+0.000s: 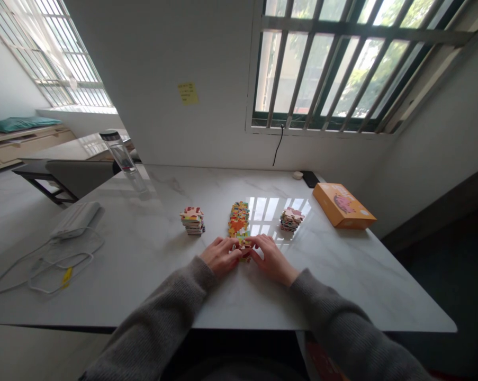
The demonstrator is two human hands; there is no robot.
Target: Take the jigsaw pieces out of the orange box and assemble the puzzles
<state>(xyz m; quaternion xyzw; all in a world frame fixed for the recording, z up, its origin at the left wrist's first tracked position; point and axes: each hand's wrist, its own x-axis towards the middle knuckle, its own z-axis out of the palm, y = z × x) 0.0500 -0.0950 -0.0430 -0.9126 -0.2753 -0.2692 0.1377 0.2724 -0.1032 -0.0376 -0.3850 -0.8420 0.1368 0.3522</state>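
Observation:
A narrow strip of overlapping jigsaw puzzle pieces (239, 219) runs away from me down the middle of the table. At its near end my left hand (222, 257) and my right hand (273, 260) meet from either side, fingers bent and closed around several puzzle pieces (245, 245). The fingers partly cover those pieces, so their exact arrangement is hidden. Left of the strip stands a stack of puzzle pieces (193, 221). Another stack of puzzle pieces (291, 219) stands to the right, apart from my right hand.
An orange box (344, 206) lies at the right, near a black phone (310, 179) and a small white case (298, 175). A clear bottle (122, 153) stands at the back left. On the left lie a white device (75, 219) and its looped cable (64, 259).

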